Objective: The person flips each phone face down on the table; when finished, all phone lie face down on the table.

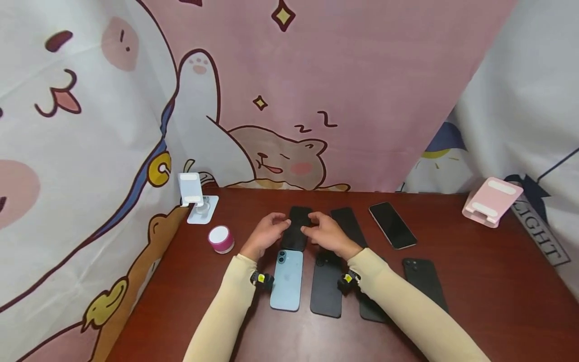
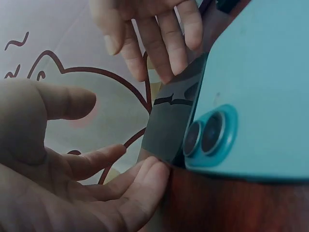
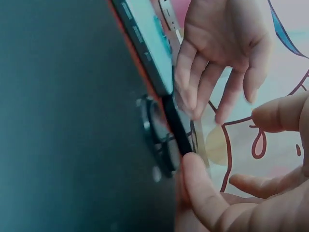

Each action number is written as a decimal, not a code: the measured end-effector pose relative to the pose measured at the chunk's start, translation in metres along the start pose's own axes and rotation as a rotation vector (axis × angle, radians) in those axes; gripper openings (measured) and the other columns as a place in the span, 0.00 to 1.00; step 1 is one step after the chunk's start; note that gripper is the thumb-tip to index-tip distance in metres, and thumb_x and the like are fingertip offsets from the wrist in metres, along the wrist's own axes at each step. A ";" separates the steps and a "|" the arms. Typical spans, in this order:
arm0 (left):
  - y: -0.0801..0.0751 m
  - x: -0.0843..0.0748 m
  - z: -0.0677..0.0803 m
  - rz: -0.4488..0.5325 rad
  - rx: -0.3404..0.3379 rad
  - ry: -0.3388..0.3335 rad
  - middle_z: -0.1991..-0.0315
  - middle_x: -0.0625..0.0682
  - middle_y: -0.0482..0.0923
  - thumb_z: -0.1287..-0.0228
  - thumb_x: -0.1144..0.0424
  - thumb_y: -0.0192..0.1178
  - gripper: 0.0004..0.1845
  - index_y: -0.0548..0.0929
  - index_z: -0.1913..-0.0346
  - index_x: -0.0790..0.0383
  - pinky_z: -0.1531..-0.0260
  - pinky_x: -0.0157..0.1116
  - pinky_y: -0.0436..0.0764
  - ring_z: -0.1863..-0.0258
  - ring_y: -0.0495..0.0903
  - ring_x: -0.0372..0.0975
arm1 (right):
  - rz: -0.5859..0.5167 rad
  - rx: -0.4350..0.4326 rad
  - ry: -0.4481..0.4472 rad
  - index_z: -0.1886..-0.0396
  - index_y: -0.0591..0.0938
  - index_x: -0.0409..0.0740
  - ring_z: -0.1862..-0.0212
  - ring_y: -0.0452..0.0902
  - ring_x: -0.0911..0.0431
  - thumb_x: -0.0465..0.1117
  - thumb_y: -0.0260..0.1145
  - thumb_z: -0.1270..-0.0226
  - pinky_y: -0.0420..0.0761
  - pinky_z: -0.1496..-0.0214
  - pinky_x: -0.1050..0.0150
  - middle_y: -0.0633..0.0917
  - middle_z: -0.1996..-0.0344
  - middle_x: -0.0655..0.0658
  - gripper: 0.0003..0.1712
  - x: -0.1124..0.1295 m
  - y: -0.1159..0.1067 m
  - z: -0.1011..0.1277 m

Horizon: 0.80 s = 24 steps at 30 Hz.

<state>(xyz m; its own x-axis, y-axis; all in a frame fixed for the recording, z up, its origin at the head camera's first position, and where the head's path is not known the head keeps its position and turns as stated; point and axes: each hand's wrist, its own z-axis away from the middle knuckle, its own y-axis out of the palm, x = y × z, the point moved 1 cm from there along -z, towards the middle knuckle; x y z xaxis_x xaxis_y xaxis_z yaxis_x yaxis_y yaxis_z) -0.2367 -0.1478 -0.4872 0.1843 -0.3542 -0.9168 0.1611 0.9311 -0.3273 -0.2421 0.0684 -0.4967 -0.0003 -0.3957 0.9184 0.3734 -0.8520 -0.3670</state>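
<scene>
A dark smartphone (image 1: 297, 229) lies screen up on the table between my two hands. At its left long edge is my left hand (image 1: 270, 232), fingers loosely bent and spread from the thumb. My right hand (image 1: 331, 233) stands opposite, at the phone's right side. In the left wrist view, the left fingertips touch the edge of the dark phone (image 2: 169, 128); its glossy screen reflects the backdrop. One right fingertip meets the edge in the right wrist view. Just nearer lies a light blue smartphone (image 1: 287, 284), back up, with a black smartphone (image 1: 326, 289) beside it.
Other dark phones lie at the right: one behind my right hand (image 1: 348, 223), one screen up (image 1: 392, 225), one back up (image 1: 425, 281), one partly under the right sleeve (image 1: 373, 309). A white phone stand (image 1: 202, 208), pink-and-white jar (image 1: 221, 239) and pink stand (image 1: 493, 201) flank them.
</scene>
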 end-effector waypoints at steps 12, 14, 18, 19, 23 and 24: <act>-0.001 -0.003 -0.017 0.093 0.064 -0.106 0.34 0.63 0.77 0.22 0.51 0.61 0.28 0.75 0.30 0.67 0.39 0.52 0.85 0.39 0.80 0.54 | -0.260 0.046 0.071 0.19 0.58 0.30 0.31 0.78 0.35 0.43 0.64 0.21 0.85 0.36 0.48 0.63 0.21 0.28 0.41 0.002 -0.002 -0.003; -0.002 -0.004 -0.017 0.109 0.072 -0.116 0.33 0.63 0.77 0.22 0.51 0.60 0.27 0.76 0.30 0.66 0.38 0.53 0.84 0.38 0.80 0.55 | -0.293 0.042 0.073 0.19 0.58 0.30 0.30 0.76 0.33 0.42 0.63 0.20 0.85 0.36 0.46 0.62 0.21 0.27 0.40 0.001 -0.001 -0.003; -0.002 -0.004 -0.017 0.158 0.084 -0.124 0.33 0.64 0.77 0.22 0.53 0.59 0.26 0.77 0.31 0.65 0.37 0.53 0.84 0.37 0.80 0.55 | -0.357 0.019 0.089 0.18 0.57 0.30 0.29 0.74 0.32 0.40 0.62 0.20 0.84 0.36 0.44 0.62 0.21 0.26 0.40 -0.001 0.000 -0.004; -0.002 -0.003 -0.017 0.169 0.081 -0.125 0.33 0.64 0.77 0.22 0.53 0.59 0.26 0.77 0.31 0.65 0.38 0.53 0.84 0.38 0.80 0.54 | -0.368 0.013 0.091 0.18 0.57 0.30 0.29 0.74 0.32 0.40 0.62 0.20 0.84 0.37 0.44 0.63 0.21 0.26 0.39 0.000 0.000 -0.004; -0.002 0.001 -0.019 0.207 0.052 -0.136 0.38 0.62 0.79 0.22 0.55 0.57 0.24 0.78 0.31 0.66 0.45 0.46 0.87 0.45 0.82 0.49 | -0.379 -0.003 0.087 0.19 0.59 0.30 0.30 0.75 0.32 0.39 0.62 0.20 0.85 0.38 0.43 0.66 0.23 0.26 0.38 0.000 0.001 -0.005; -0.003 0.002 -0.020 0.221 0.046 -0.138 0.40 0.61 0.79 0.22 0.56 0.57 0.24 0.78 0.32 0.67 0.48 0.44 0.88 0.48 0.81 0.47 | -0.375 -0.009 0.085 0.19 0.60 0.30 0.30 0.75 0.32 0.39 0.62 0.20 0.85 0.39 0.43 0.66 0.24 0.26 0.38 0.000 0.001 -0.005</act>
<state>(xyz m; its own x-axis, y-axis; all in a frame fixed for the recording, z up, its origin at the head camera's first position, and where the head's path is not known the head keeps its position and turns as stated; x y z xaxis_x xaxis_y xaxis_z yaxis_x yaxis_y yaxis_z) -0.2560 -0.1490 -0.4924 0.3495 -0.1543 -0.9241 0.1452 0.9834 -0.1093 -0.2466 0.0658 -0.4974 -0.2122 -0.0821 0.9738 0.3244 -0.9459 -0.0090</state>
